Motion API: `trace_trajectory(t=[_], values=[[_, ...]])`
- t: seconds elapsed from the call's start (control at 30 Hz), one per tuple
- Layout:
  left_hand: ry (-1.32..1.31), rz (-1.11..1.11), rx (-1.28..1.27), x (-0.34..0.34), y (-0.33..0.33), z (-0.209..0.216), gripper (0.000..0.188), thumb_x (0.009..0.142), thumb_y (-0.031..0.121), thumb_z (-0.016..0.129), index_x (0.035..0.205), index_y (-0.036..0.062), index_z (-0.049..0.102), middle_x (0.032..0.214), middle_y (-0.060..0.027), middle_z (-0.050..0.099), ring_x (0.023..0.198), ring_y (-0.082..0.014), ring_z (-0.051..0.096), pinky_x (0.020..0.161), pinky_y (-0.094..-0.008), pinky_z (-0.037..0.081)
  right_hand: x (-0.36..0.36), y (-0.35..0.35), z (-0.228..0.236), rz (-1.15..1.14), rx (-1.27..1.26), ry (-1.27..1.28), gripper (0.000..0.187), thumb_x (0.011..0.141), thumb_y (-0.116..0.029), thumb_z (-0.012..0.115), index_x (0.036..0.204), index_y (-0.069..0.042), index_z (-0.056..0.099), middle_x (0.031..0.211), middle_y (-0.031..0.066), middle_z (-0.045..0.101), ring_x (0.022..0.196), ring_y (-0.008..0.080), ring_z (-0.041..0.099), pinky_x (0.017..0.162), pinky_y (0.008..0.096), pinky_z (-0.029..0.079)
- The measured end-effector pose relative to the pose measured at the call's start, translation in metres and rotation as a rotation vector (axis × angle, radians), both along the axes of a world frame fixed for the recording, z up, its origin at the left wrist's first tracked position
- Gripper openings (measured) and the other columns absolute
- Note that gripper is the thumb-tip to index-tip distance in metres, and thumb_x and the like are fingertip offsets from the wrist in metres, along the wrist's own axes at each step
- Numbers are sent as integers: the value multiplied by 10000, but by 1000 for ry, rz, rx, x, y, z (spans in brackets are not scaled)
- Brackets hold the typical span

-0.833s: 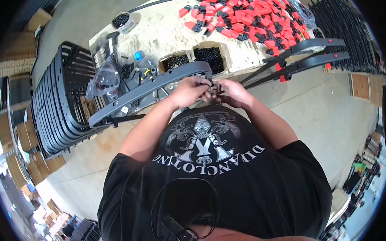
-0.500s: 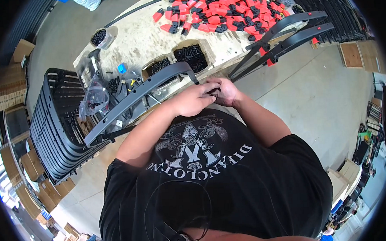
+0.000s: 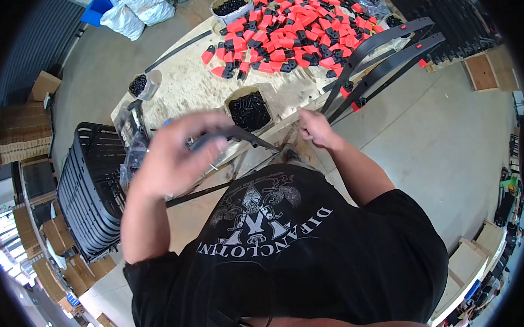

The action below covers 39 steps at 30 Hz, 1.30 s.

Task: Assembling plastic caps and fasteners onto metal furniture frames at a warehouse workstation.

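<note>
Left hand (image 3: 182,149) motion-blurred, raised, thumb apart from fingers, overlapping dark curved bar (image 3: 234,132); contact cannot be judged. Right hand (image 3: 318,128) at near edge of table (image 3: 188,88), fingers curled in. Boxed black fasteners (image 3: 249,110) between hands, farther out; red-and-black parts (image 3: 294,33) heaped beyond. Black frames (image 3: 87,188) stacked at left.

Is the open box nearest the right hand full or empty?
Not empty: the box holds small black parts, spread across it; how deep, I cannot tell.
</note>
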State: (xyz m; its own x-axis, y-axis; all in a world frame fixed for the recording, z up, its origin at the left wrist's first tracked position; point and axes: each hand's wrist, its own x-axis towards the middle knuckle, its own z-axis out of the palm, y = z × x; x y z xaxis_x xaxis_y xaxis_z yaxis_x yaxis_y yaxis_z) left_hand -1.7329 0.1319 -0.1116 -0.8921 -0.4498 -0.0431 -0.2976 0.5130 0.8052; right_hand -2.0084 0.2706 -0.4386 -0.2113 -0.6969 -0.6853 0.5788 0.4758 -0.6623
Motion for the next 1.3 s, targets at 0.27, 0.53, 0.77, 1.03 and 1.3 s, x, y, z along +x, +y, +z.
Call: trace_trajectory(t=[0.27, 0.53, 0.77, 1.03, 1.3], values=[[-614, 136, -180, -78, -185, -174, 649, 883, 398, 706, 1371, -7, 569, 1285, -236, 655, 1145, -347, 662, 1010, -409, 502, -53, -111, -63, -106, -90, 1066, 461, 949, -412, 632, 772, 13, 656, 697, 226, 629, 666, 368, 623, 678, 453, 498], [-725, 100, -481, -171, -218, -314, 802, 798, 539, 725, 1476, 174, 500, 1591, -210, 329, 1472, -360, 335, 1164, -485, 358, -49, -127, -106, -175, -308, 1208, 345, 937, -259, 682, 717, -21, 562, 696, 182, 568, 667, 380, 591, 612, 457, 468], [-501, 41, -613, -137, -233, -372, 639, 792, 468, 730, 1329, 148, 601, 1506, -174, 362, 1411, -407, 330, 1130, -518, 382, -41, -131, -105, -64, -295, 1311, 320, 928, -195, 678, 706, -38, 510, 709, 157, 540, 658, 388, 564, 596, 471, 458], [-502, -93, -440, 47, -215, -354, 456, 871, 350, 718, 1242, 96, 643, 1402, -214, 479, 1249, -435, 504, 1064, -502, 446, -39, -130, -107, -33, -275, 1401, 299, 931, -205, 672, 726, -47, 521, 722, 147, 553, 674, 384, 582, 600, 473, 467], [-468, -2, -663, -25, -295, -319, 558, 902, 459, 656, 1311, 89, 574, 1364, -173, 561, 1233, -363, 568, 1024, -450, 486, -37, -129, -102, -40, -264, 1434, 287, 922, -196, 682, 727, -53, 526, 713, 135, 548, 665, 370, 583, 592, 463, 471]])
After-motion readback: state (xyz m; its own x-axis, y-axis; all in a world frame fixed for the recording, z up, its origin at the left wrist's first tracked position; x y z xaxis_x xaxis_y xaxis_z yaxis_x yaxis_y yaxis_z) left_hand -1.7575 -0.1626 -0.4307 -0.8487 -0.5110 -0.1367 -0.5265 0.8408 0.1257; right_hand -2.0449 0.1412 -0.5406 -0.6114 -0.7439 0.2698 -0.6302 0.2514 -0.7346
